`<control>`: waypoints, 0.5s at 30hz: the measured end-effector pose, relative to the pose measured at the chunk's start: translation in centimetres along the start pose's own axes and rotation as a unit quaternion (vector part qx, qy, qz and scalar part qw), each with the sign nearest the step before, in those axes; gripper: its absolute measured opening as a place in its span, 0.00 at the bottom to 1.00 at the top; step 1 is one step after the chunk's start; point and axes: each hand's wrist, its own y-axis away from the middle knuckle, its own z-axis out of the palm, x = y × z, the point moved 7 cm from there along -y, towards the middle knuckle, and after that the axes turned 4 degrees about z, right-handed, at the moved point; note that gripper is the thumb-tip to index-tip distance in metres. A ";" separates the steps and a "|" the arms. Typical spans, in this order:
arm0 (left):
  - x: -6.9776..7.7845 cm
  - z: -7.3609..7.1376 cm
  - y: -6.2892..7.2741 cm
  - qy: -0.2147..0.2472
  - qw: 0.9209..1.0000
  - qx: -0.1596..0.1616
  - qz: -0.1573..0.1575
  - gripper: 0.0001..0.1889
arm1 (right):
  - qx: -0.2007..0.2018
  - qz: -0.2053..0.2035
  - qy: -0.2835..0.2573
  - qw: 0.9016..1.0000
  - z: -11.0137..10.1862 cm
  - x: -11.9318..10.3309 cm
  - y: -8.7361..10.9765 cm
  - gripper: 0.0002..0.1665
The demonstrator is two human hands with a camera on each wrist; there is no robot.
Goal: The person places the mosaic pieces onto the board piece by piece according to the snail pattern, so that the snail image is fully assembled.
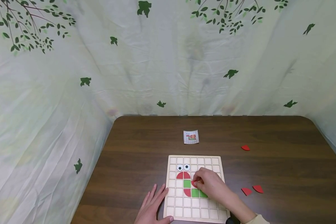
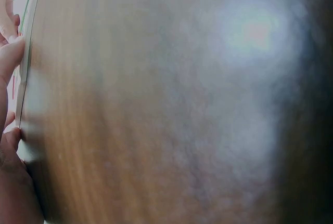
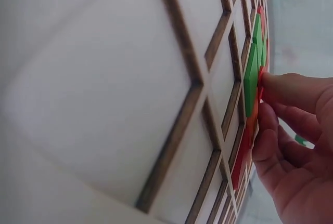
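A pale wooden grid board [image 1: 187, 212] lies on the table, its left edge touched by the spread fingers of my left hand [image 1: 152, 207]. Between thumb and fingertips, my right hand [image 1: 212, 186] pinches a red quarter-circle piece [image 1: 193, 184] at a cell of the board; the fingers hide part of it. To its left is a green square [image 1: 187, 184], with red quarter-circles [image 1: 179, 175] above. Two eye pieces [image 1: 183, 167] sit higher up. Below lie another red quarter-circle [image 1: 187, 192] and green pieces [image 1: 195, 193]. The right wrist view shows the pinched red piece [image 3: 261, 81] beside a green piece [image 3: 251, 78].
Behind the board lies a small picture card [image 1: 191, 137] with a grid design. Loose red quarter-circle pieces [image 1: 258, 189] lie to the right, one farther back [image 1: 245, 147]. A pale leaf-printed curtain [image 1: 173, 68] hangs behind the brown table [image 1: 140, 149].
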 end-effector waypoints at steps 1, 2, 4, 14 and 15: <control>0.0 0.0 0.0 0.000 1.000 0.000 0.000 0.48 | -0.001 0.000 0.000 1.000 0.0 0.0 0.0 0.06; 0.0 0.0 0.0 -0.001 1.000 0.000 0.000 0.48 | 0.000 0.000 -0.002 1.000 0.0 0.0 0.0 0.06; 0.0 0.0 0.0 -0.001 1.000 0.001 0.001 0.48 | 0.000 -0.001 -0.008 1.000 0.0 0.1 -0.1 0.06; 0.0 0.0 0.0 -0.004 1.000 -0.001 -0.003 0.48 | -0.007 0.000 -0.029 1.000 0.0 0.3 -0.2 0.08; 0.0 0.0 0.0 -0.004 1.000 -0.002 -0.003 0.48 | -0.009 0.002 -0.031 0.999 0.0 0.3 -0.1 0.08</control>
